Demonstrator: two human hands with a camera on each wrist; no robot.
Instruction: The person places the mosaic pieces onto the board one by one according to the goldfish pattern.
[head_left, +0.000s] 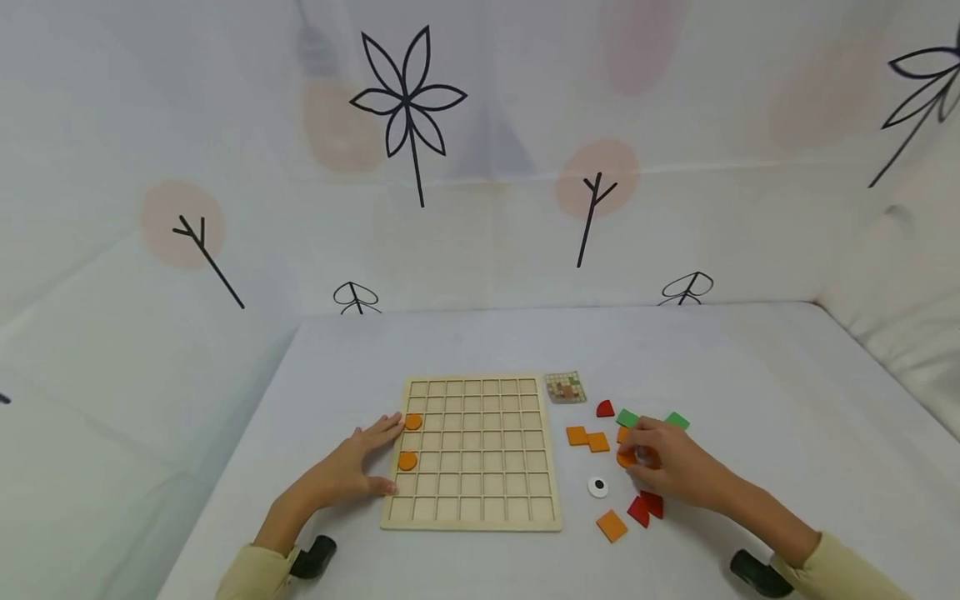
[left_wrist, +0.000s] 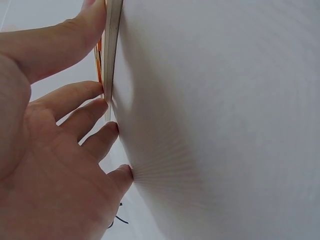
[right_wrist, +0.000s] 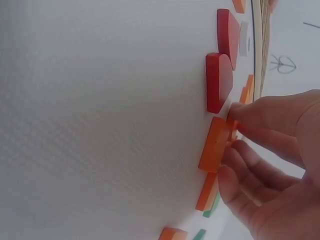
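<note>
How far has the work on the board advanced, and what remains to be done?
Done: two orange discs lie in the leftmost column of the board.

In hand: the right hand seems to pinch an orange piece; the left hand touches the board's edge.

Remaining: probably most of it, since the other cells look bare and red pieces, green pieces and orange squares lie beside the board.

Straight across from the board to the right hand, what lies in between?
In the head view, two orange squares and a white eye disc lie between the board and the right hand; more orange pieces sit right at the hand.
</note>
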